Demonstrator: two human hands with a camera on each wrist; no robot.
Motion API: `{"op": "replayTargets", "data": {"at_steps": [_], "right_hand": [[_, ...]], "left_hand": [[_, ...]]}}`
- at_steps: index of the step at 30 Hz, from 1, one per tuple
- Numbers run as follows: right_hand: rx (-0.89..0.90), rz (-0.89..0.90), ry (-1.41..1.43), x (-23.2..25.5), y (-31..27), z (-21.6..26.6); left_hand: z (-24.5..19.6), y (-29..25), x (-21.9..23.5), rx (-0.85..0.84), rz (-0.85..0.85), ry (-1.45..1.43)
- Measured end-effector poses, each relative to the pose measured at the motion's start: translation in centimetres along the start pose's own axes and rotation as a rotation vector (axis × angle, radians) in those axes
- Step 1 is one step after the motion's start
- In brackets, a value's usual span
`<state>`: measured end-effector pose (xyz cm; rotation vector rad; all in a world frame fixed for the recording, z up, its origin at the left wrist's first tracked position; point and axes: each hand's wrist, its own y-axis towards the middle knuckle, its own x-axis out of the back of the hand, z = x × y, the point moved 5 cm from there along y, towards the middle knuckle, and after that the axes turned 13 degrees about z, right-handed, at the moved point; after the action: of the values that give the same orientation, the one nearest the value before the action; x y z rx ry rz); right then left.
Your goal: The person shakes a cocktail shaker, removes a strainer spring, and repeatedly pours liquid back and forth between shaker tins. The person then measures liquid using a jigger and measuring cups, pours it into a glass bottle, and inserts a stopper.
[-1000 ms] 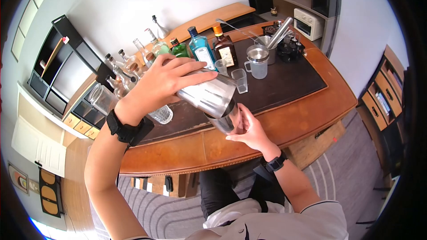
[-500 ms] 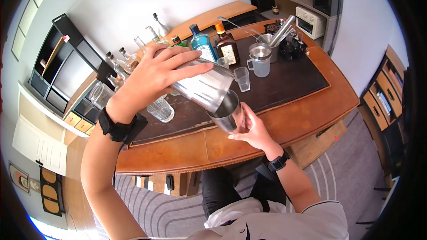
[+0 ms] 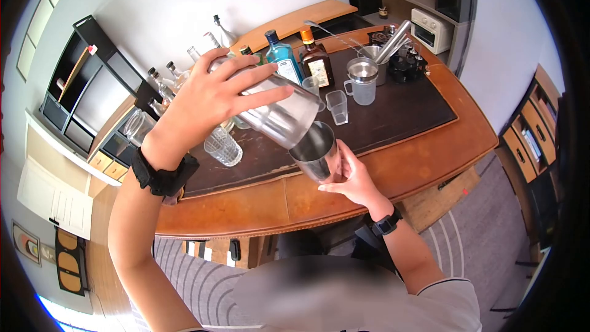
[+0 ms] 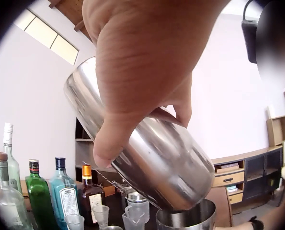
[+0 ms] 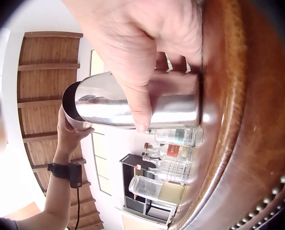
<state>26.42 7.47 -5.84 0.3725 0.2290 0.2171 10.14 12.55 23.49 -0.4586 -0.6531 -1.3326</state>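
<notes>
The left hand (image 3: pixel 212 98) grips a large steel shaker tin (image 3: pixel 279 114) from above, tilted with its lower end toward the right. Just below that end, a smaller steel cup (image 3: pixel 315 152) is held by the right hand (image 3: pixel 355 178), thumb on the near side. In the left wrist view the large tin (image 4: pixel 164 160) overlaps the rim of the cup (image 4: pixel 188 221). The right wrist view shows the thumb and fingers of the right hand (image 5: pixel 133 62) around the cup (image 5: pixel 166 103). Whether liquid passes between them cannot be told.
On the desk's dark mat (image 3: pixel 393 110) stand a cut-glass tumbler (image 3: pixel 223 146), small clear cups (image 3: pixel 337 108), a frosted mug (image 3: pixel 362 88), a blue bottle (image 3: pixel 283 58), a brown bottle (image 3: pixel 316 61) and a holder of bar tools (image 3: pixel 376 64). More bottles stand behind the left hand.
The large tin has shifted slightly left and its end has drawn back from the cup, exposing more of the cup's mouth. The right hand has moved slightly right.
</notes>
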Motion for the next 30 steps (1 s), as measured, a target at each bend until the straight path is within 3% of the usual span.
{"op": "replayTargets", "data": {"at_steps": [4,12,14,20,30], "right_hand": [[-0.020,-0.007,-0.012,0.1,-0.1,-0.3],[-0.012,0.014,0.060,-0.1,0.0,0.4],[-0.055,0.010,-0.038,0.2,0.1,0.2],[-0.038,-0.001,0.014,0.2,0.0,0.1],[-0.047,0.051,-0.004,-0.5,0.1,1.0]], "left_hand": [[-0.8,0.6,-0.6,-0.024,-0.035,-0.131],[-0.6,-0.2,-2.3,-0.018,-0.022,-0.064],[-0.1,-0.6,-1.9,-0.005,0.010,-0.028],[-1.1,-0.2,-1.4,0.008,-0.004,-0.231],[-0.8,-3.9,-3.6,0.097,-0.023,-0.101]]}}
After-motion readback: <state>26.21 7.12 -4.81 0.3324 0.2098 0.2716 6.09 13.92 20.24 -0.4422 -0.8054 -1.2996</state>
